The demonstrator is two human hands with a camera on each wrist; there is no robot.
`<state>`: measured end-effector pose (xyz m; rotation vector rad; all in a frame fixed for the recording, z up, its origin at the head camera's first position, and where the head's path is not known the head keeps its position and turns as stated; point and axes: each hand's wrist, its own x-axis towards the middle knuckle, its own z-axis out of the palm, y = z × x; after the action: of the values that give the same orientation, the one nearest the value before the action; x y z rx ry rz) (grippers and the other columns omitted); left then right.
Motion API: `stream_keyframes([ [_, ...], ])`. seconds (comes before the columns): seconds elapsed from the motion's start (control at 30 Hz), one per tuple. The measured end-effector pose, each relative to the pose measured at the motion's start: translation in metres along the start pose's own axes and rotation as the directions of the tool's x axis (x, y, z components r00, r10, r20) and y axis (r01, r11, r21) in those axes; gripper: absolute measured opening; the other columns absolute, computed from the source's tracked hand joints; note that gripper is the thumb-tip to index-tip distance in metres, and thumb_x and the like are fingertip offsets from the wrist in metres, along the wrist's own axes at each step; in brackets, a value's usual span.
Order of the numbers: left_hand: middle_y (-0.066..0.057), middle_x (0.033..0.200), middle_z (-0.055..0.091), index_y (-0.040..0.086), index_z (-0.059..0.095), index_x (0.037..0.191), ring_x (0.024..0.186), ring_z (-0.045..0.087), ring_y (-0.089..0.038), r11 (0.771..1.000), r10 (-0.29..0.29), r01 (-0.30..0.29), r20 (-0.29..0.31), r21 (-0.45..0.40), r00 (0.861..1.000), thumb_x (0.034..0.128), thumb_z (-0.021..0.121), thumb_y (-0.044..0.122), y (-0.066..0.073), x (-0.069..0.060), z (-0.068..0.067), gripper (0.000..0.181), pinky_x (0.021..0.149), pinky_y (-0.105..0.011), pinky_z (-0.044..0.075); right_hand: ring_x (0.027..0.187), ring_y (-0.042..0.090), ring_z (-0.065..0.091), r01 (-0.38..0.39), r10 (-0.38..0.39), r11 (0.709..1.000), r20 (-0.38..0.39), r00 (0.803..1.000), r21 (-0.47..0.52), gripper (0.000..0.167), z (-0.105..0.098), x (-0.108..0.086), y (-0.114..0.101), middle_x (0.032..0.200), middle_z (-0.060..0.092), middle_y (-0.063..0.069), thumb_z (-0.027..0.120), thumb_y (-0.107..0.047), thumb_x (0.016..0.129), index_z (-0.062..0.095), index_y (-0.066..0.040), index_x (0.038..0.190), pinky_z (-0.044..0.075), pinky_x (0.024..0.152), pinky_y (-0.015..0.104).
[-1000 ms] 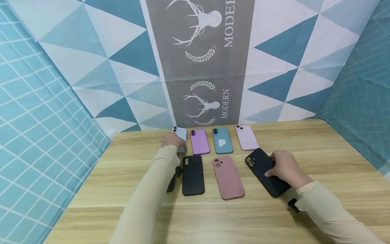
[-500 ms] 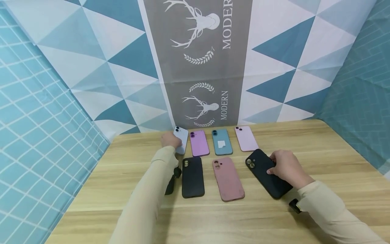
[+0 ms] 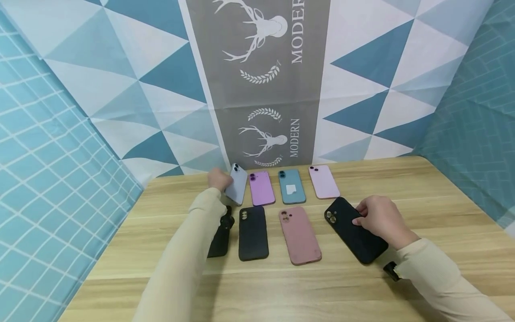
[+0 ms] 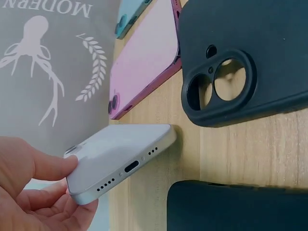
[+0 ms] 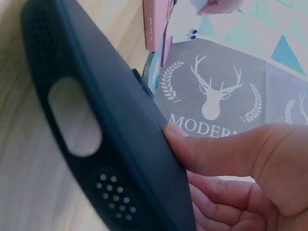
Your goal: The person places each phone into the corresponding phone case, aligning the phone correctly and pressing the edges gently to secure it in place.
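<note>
My left hand (image 3: 219,179) pinches the left edge of a pale white-blue phone (image 3: 239,181) at the back left. In the left wrist view the thumb lies on its back and the fingers go beneath, and the phone (image 4: 120,151) is tilted with its held side raised. On the right, my right hand (image 3: 381,219) grips a black phone case (image 3: 348,228) by its right edge. The right wrist view shows the thumb on the back of this case (image 5: 120,106), with the fingers partly hidden behind. Its camera cutouts face up and to the left.
A purple phone (image 3: 262,188), a teal phone (image 3: 293,190) with a white label, and a light pink phone (image 3: 324,182) line the back. Nearer lie a black case (image 3: 253,237), a pink case (image 3: 300,237) and another black case (image 3: 219,241), partly under my left forearm.
My left hand has shifted slightly left and tilted the pale phone up from the table by its left edge. My right hand keeps hold of the black case with little movement.
</note>
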<state>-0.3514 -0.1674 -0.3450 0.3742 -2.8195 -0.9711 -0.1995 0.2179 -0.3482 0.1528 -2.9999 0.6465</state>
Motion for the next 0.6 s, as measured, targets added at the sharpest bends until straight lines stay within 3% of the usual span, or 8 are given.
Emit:
stream_keyframes([
  [0.1, -0.004, 0.056, 0.051, 0.008, 0.048, 0.058, 0.054, 0.049, -0.017, 0.999, 0.019, -0.02, -0.009, -0.033, 1.0, 0.0735, 0.058, -0.002, -0.003, -0.001, -0.004, 0.021, 0.048, -0.023, 0.045, 0.07, 0.023, 0.064, -0.001, 0.001, 1.0, 0.004, 1.0, 0.014, 0.027, -0.002, -0.001, -0.002, 0.08, 0.07, 0.015, 0.082, -0.011, 0.072, 0.071, 0.005, 0.091, 0.055, 0.063, 0.04],
  [0.17, -0.008, 0.059, 0.057, 0.002, 0.057, 0.062, 0.054, 0.052, -0.017, 0.998, 0.03, -0.03, -0.008, -0.052, 1.0, 0.0756, 0.061, -0.001, -0.007, -0.004, -0.007, 0.014, 0.049, -0.023, 0.047, 0.07, 0.022, 0.064, -0.004, 0.004, 1.0, 0.006, 1.0, 0.026, 0.026, -0.002, -0.002, -0.004, 0.079, 0.071, 0.014, 0.082, -0.011, 0.072, 0.072, 0.004, 0.091, 0.055, 0.062, 0.039],
  [0.23, -0.018, 0.074, 0.067, -0.006, 0.065, 0.076, 0.062, 0.061, -0.024, 0.996, 0.031, -0.031, 0.003, -0.081, 1.0, 0.0784, 0.063, 0.0, -0.009, -0.009, -0.011, 0.007, 0.055, -0.028, 0.055, 0.069, 0.021, 0.065, 0.0, 0.0, 0.999, 0.0, 1.0, 0.034, 0.025, -0.002, -0.004, -0.004, 0.078, 0.071, 0.013, 0.082, -0.011, 0.072, 0.072, 0.003, 0.09, 0.055, 0.061, 0.038],
  [0.33, -0.027, 0.108, 0.066, -0.01, 0.065, 0.102, 0.089, 0.067, -0.032, 0.99, 0.006, -0.002, 0.033, -0.142, 0.999, 0.0832, 0.065, 0.004, -0.011, -0.018, -0.016, 0.024, 0.076, -0.036, 0.06, 0.069, 0.022, 0.066, 0.017, -0.016, 0.999, -0.019, 1.0, 0.038, 0.025, -0.003, -0.006, -0.004, 0.077, 0.071, 0.013, 0.082, -0.011, 0.071, 0.072, 0.004, 0.089, 0.055, 0.061, 0.038],
  [0.43, -0.027, 0.116, 0.062, -0.009, 0.064, 0.108, 0.102, 0.064, -0.036, 0.984, -0.008, 0.017, 0.049, -0.176, 0.999, 0.0861, 0.064, 0.007, -0.012, -0.023, -0.02, 0.028, 0.085, -0.04, 0.058, 0.068, 0.022, 0.066, 0.044, -0.043, 0.999, -0.048, 0.998, 0.029, 0.025, -0.003, -0.006, -0.004, 0.076, 0.072, 0.013, 0.083, -0.011, 0.07, 0.073, 0.004, 0.088, 0.054, 0.061, 0.039],
  [0.6, -0.024, 0.119, 0.063, -0.008, 0.067, 0.109, 0.106, 0.062, -0.033, 0.976, -0.031, 0.042, 0.055, -0.213, 0.998, 0.0876, 0.065, 0.009, -0.013, -0.03, -0.027, 0.027, 0.091, -0.042, 0.056, 0.067, 0.021, 0.066, 0.064, -0.063, 0.998, -0.079, 0.995, 0.017, 0.023, -0.002, -0.007, -0.006, 0.074, 0.072, 0.011, 0.083, -0.01, 0.07, 0.073, 0.002, 0.087, 0.053, 0.062, 0.04],
])
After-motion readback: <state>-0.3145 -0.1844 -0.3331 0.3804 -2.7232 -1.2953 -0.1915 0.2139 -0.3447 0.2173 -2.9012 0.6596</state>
